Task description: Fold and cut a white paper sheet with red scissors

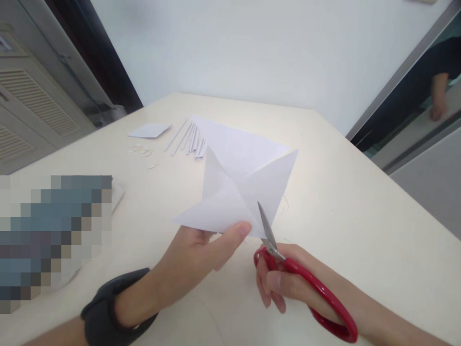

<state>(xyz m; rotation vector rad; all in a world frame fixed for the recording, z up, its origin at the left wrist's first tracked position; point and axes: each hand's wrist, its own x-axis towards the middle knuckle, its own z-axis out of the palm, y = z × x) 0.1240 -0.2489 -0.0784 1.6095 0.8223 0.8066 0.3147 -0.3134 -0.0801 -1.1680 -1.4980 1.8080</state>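
My left hand (212,250) pinches a white sheet of paper (230,202) along its near edge, thumb on top and fingers beneath. The sheet has cuts or folds running in toward its middle, and its corners stick out in points. In my right hand (288,283) is a pair of scissors (313,281) with red handles and metal blades. My fingers and thumb are in the handle loops. The blades are spread, with the paper's near right corner between them; one blade lies over the sheet, and the other is mostly hidden.
Several thin rolled paper sticks (187,138) lie behind the sheet. Left of them are a folded white paper (150,130) and small scraps (141,150). A blurred-out flat item (54,235) rests on the table's left. Beyond the right edge, a person's arm (438,93) shows.
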